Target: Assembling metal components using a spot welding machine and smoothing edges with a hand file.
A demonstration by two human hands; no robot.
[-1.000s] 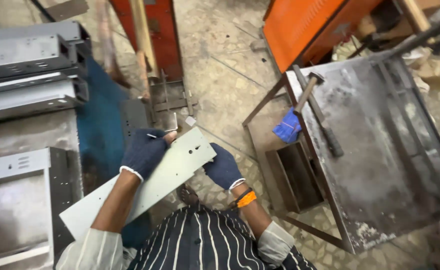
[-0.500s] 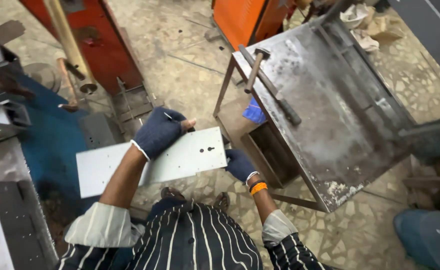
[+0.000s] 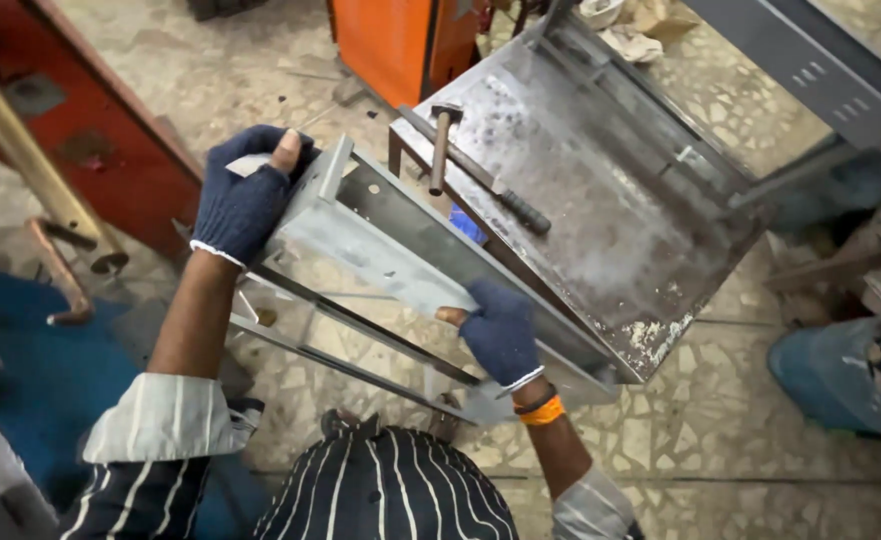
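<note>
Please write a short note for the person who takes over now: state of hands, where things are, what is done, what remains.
Left hand, gloved, grips the upper end of the grey sheet-metal panel. Right hand, gloved, grips its lower edge. The panel is in the air, tilted on edge, beside the metal work table. A hammer lies on the table. Done: panel lifted off its pile. Left: setting it down, likely on the table.

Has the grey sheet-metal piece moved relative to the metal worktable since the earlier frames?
Yes. The sheet-metal piece has come right, up to the metal worktable edge, and is turned on edge.
</note>
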